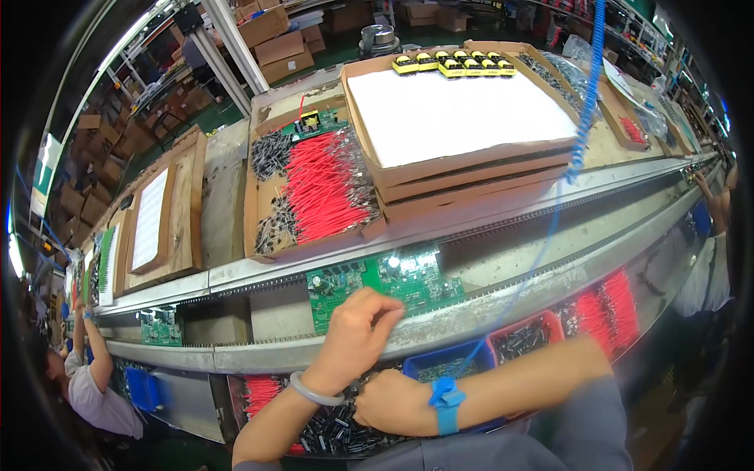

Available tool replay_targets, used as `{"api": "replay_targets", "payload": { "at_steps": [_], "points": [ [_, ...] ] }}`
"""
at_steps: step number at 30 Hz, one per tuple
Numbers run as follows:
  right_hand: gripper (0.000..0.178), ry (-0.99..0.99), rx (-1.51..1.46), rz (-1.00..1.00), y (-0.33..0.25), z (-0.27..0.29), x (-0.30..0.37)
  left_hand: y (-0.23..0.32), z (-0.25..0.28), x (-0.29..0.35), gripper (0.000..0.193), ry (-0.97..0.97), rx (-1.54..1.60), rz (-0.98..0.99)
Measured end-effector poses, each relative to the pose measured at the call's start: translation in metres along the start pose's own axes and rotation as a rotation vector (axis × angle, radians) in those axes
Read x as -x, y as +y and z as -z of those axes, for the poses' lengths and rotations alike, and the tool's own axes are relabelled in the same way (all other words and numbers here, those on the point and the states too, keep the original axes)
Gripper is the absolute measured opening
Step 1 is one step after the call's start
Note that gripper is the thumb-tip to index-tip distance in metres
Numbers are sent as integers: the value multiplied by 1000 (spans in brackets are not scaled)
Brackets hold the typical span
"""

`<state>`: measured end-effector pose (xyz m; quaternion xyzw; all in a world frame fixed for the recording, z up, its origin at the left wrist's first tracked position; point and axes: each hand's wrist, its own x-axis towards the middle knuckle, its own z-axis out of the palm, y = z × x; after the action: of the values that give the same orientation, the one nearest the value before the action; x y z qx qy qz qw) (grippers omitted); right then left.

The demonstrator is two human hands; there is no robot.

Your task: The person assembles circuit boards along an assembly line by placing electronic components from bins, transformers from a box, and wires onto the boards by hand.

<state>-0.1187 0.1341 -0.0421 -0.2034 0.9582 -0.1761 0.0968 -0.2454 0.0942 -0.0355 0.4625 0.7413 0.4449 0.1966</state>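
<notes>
A: What are the fingers doing?

B: On the left hand [357, 334] they're bent, thumb and forefinger close together. I can't tell whether anything small sits between them. The right hand [389, 402] is lower and nearer, by the loose black parts [330, 432]; its fingertips are hidden, so I can't say if they hold one.

A: Anything on the wrists?

B: A pale bangle [314, 391] on the left, a blue strap [448, 407] on the right.

A: And the circuit boards?

B: Two green circuit boards [420, 279] are just beyond the left hand, side by side behind the near metal rail [487, 306].

A: Further out?

B: Right of the hands, a blue bin [440, 353], then a red bin [520, 323], then red-sleeved parts [605, 310]. Across the line, a cardboard tray [253, 212] holds more red ones. To its right, yellow-and-black components [475, 68] stand at the far edge of a white sheet [463, 114] on stacked boxes. Far left, another person [98, 396] works.
</notes>
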Motion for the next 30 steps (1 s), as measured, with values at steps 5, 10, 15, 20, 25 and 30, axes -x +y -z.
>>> {"api": "replay_targets", "payload": {
  "at_steps": [5,10,15,20,25,30],
  "points": [
    [23,198,-4,129,6,13,15,1,-3,-4,10,106,-239,-220],
    [18,303,-52,199,6,5,19,1,-6,-6,9,120,-275,-227],
    [16,373,-68,210,8,6,24,3,-7,-7,9,120,-274,-227],
    [15,374,-95,195,6,14,32,-1,-11,-6,10,91,-353,-349],
    [13,487,-125,247,12,25,34,0,-6,-2,13,103,-365,-339],
    [18,636,-97,146,42,60,39,4,33,23,29,186,144,13]
  ]
}}
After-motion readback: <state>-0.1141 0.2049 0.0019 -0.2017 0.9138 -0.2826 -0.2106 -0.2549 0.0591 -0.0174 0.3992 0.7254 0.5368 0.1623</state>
